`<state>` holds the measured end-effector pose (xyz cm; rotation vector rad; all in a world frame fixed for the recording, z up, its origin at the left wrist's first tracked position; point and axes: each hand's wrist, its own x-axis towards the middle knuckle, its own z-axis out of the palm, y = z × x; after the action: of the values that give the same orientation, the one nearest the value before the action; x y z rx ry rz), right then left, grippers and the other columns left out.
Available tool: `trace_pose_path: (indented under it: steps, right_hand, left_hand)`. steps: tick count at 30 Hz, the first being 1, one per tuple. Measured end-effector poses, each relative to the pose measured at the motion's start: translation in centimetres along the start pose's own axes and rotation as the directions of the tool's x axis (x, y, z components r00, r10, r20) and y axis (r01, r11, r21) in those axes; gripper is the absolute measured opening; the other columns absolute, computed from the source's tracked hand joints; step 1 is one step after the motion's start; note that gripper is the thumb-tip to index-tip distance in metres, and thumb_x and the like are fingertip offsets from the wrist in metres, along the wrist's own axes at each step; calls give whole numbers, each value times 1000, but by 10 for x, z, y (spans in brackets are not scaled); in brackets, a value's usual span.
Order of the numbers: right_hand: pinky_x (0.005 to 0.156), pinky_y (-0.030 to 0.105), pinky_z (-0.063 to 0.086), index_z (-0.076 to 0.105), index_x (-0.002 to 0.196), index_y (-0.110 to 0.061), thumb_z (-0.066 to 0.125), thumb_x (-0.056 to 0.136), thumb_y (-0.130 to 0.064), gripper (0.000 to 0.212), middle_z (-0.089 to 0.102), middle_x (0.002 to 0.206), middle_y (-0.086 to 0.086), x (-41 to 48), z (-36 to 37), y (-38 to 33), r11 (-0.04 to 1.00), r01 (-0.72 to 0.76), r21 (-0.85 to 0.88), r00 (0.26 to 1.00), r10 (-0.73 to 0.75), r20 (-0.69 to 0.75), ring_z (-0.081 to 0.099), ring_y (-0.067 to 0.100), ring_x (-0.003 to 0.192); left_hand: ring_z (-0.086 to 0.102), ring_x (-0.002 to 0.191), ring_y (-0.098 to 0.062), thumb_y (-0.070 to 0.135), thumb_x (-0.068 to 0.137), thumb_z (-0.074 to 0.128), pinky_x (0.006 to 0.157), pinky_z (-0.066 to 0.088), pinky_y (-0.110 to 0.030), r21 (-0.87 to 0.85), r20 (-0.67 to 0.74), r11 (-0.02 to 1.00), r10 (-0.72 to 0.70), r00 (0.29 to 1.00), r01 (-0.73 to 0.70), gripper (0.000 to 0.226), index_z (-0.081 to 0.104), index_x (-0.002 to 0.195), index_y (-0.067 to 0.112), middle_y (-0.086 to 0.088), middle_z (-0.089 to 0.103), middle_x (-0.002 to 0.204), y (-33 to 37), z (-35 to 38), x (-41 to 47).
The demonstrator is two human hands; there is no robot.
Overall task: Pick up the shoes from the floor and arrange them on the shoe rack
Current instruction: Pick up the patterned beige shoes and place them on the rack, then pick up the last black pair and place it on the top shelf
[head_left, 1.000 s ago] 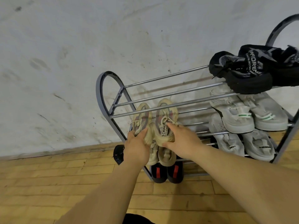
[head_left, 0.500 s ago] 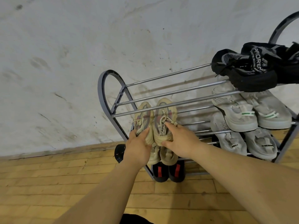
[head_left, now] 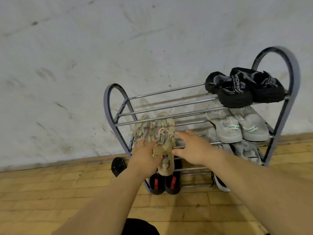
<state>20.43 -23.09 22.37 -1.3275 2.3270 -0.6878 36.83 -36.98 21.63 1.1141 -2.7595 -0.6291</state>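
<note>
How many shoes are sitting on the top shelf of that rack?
2, both black, side by side at the right end of the shoe rack: the left black shoe and the right black shoe. None look hidden there.

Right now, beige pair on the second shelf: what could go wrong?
The beige shoes sit on thin rods, heels past the front rod. Only the left hand holds them; the right hand is open beside them. They may tip forward on release.
One black shoe lies on the floor left of the shoe rack, easy to miss.
</note>
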Motion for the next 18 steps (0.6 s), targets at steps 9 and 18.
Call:
trace_pose_path:
  steps: [9, 18]
  right_hand:
    - [119, 35, 26, 22, 162, -29, 67, 90, -58, 90, 19, 169, 3, -77, -71, 60, 983, -182, 37, 983, 182, 5, 22, 24, 153]
    - [105, 39, 40, 30, 158, -7, 67, 94, -49, 85, 30, 163, 12, -173, -151, 159, 739, -463, 489, 816, 571, -90, 39, 34, 143]
  left_hand:
    - [9, 157, -26, 53, 97, 59, 125, 19, -44, 90, 62, 970, 221, 973, -225, 74, 25, 160, 36, -4, 12, 170, 88, 14, -29]
    - [23, 152, -28, 48, 95, 64, 124, 26, -41, 75, 157, 875, 463, 873, -478, 73, 32, 158, 32, -7, 25, 166, 233, 59, -43]
